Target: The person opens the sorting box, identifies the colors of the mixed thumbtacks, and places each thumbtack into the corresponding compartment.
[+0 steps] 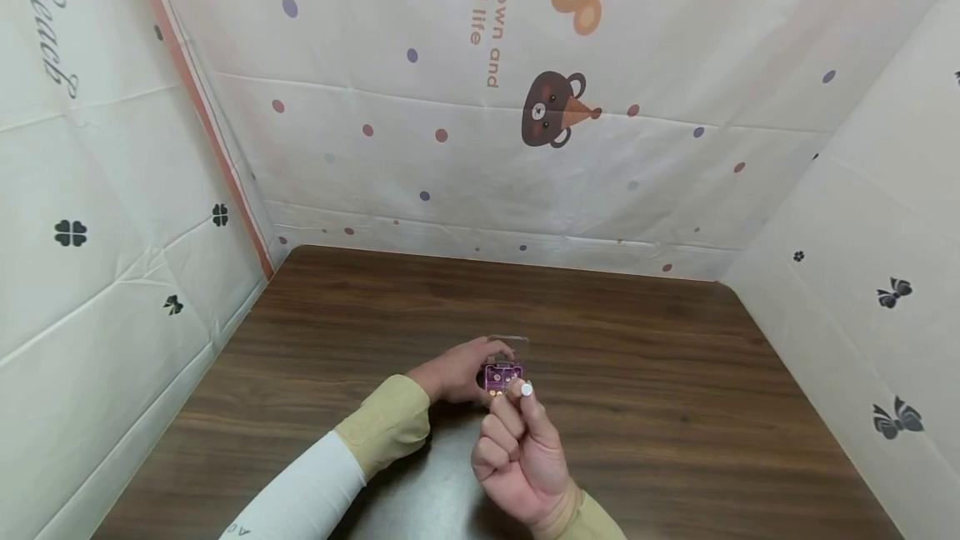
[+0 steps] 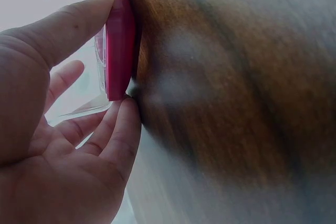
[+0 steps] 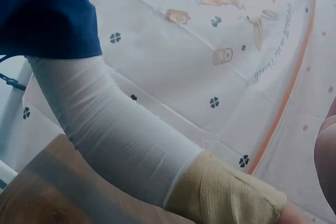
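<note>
A small magenta case [image 1: 501, 377] with a clear lid [image 1: 517, 347] swung up rests on the table, and small gold and pale round pieces show inside it. My left hand [image 1: 459, 369] grips the case by its sides. In the left wrist view, the thumb presses one end of the case [image 2: 118, 51] and fingers meet the other. Just in front of the case, my right hand [image 1: 521, 461] is raised palm up. Its thumb and forefinger pinch a tiny white round piece [image 1: 527, 388]; its other fingers are curled in. Only a sliver of that hand shows in the right wrist view.
The dark brown wooden table [image 1: 637, 340] reaches back to a printed white curtain [image 1: 360, 165], with more curtain on both sides. My left forearm, in a white sleeve [image 3: 131, 135] with a beige wrap [image 3: 226, 192] at the wrist, crosses the near left.
</note>
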The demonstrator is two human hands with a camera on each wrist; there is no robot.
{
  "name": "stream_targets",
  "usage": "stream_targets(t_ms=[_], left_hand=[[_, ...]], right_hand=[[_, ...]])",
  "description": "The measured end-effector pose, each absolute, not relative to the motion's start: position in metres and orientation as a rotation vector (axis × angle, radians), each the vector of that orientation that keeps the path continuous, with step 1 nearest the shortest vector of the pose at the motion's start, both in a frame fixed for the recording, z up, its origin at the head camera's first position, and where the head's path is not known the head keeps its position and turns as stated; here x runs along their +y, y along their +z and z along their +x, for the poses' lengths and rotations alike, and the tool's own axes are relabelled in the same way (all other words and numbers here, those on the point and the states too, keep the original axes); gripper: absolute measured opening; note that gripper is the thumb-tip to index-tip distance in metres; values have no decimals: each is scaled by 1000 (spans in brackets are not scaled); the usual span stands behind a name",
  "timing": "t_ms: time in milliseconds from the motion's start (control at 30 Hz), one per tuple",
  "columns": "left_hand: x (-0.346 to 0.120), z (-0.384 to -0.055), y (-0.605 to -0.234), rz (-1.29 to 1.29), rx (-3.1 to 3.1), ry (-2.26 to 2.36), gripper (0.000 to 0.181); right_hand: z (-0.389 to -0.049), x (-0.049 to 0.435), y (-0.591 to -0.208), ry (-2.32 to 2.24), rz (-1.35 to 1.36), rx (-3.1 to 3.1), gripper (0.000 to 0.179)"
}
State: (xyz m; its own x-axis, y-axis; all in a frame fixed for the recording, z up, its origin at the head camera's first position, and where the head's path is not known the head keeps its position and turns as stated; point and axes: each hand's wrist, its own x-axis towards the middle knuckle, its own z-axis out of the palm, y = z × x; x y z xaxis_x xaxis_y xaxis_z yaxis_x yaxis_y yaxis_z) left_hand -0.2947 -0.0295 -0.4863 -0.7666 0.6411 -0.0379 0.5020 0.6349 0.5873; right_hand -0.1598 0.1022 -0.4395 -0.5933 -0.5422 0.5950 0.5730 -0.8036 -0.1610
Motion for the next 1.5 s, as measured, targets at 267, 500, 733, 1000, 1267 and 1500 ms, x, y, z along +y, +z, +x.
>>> stream_targets(t_ms=[267,500,733,1000,1267,1500], left_hand=[[-31,-295,-485,984,2603,855,67],[-30,-296,-485,990,2607,852,66],[-30,-296,-485,986,2605,852,65],[-30,-296,-487,932,2618,840,66],[-28,-296,-488,889,2608,818,71],[-28,-297,-487,849,2610,786,77]], right_hand=[[-156,100,-435,-2355,-853,-57,24],[-156,100,-435,-2352,-842,-57,23],[-157,100,-436,-2342,-837,-60,23],[-180,114,-449,-2438,-743,75,33],[-216,140,-470,-2631,-435,819,34],[-236,147,-478,-2531,67,1627,12]])
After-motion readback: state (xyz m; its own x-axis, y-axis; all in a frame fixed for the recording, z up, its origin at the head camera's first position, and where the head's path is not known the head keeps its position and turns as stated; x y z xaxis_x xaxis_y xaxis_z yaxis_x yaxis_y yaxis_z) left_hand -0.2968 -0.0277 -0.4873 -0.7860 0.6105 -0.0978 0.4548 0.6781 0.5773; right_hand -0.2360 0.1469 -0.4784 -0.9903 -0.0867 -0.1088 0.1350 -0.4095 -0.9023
